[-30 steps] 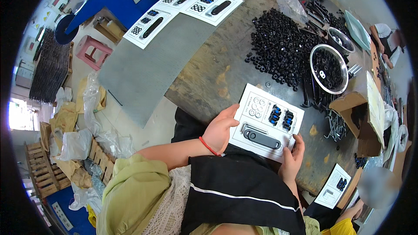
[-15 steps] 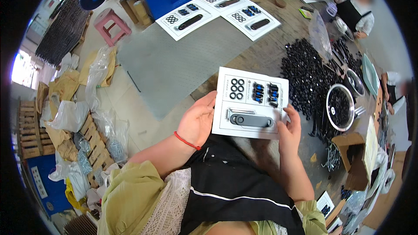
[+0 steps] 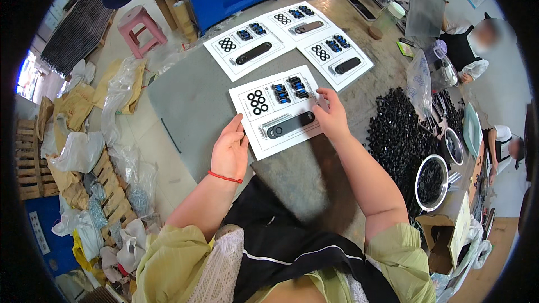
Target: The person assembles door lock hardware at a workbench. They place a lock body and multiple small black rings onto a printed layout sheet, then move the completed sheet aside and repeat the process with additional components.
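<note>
Between my two hands is a white printed card (image 3: 279,114) carrying black rings, dark bolts with blue bands, a long dark lever-shaped part and thin rods. My left hand (image 3: 230,148) grips its left edge, fingertips partly hidden at the card's side. At the right edge my right hand (image 3: 332,116) holds the card between thumb and fingers. The card is tilted and just over the grey mat's near edge. Beyond it lie three similar cards: a left card (image 3: 234,60), a far card (image 3: 306,26) and a right card (image 3: 339,72).
A grey mat (image 3: 193,95) covers the table's left part. To the right are a heap of small black parts (image 3: 398,134), a metal bowl (image 3: 431,182) and a cardboard box (image 3: 443,235). A blue machine (image 3: 224,0) stands behind. Other people work at the far right.
Both hands have carried the card forward and left, toward the three laid cards, and turned it counter-clockwise. A gloved hand now shows at the table's far end.
</note>
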Demonstrator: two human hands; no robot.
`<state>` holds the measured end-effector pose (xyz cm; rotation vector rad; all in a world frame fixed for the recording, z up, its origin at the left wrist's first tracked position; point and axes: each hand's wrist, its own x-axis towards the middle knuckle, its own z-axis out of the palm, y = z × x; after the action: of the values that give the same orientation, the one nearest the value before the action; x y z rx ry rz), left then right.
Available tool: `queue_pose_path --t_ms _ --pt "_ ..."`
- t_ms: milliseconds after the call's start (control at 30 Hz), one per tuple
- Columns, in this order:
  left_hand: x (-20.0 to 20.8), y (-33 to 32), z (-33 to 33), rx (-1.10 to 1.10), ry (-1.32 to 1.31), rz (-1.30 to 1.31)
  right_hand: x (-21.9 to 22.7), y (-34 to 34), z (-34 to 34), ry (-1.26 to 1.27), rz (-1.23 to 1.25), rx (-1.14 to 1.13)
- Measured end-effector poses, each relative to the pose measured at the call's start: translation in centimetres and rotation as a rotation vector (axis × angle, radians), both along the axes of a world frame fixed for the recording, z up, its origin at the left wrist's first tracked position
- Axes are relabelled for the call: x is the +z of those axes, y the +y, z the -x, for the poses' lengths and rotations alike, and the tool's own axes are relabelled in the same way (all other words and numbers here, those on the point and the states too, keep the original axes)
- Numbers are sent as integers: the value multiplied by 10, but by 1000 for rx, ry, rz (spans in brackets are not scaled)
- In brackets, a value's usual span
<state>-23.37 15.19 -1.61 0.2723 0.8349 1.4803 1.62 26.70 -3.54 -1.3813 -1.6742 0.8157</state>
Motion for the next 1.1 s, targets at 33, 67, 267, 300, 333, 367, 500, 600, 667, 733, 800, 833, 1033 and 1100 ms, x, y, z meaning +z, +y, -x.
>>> queue_pose_path --t_ms 33,67,267,300,333,367,500,600,667,733,800,833,1033,1100 --pt "0 7 0 -4 -2 8 -2 12 1 -37 -10 8" --pt "-1 13 -1 -6 -3 17 -5 24 3 -71 -19 18" --pt "3 36 -7 -65 -15 31 -4 64 9 -199 -40 56" --pt "4 37 -9 -70 -12 38 -3 66 9 -243 -72 81" --pt "4 40 -10 -103 1 -9 -2 68 8 -288 -104 104" --pt "4 40 -9 -136 18 -52 -4 69 7 -329 -132 128" --pt "-18 29 -2 -230 466 -55 -7 38 6 -494 -335 51" --pt "-10 25 12 -389 1483 -277 -17 -6 -9 -446 -232 -50" --pt "-9 25 11 -492 1727 -242 -21 -30 -14 -461 -171 -100" --pt "-12 23 9 -546 1887 -239 -22 -38 -13 -517 -188 -73" --pt "-19 23 8 -545 1966 -278 -24 -39 -14 -508 -162 -55" --pt "-21 23 7 -537 1975 -277 -24 -38 -15 -524 -153 -48" --pt "-29 24 3 -469 2016 -282 -24 -34 -13 -631 -106 -39" --pt "-32 25 2 -452 2035 -282 -23 -33 -10 -658 -96 -43"
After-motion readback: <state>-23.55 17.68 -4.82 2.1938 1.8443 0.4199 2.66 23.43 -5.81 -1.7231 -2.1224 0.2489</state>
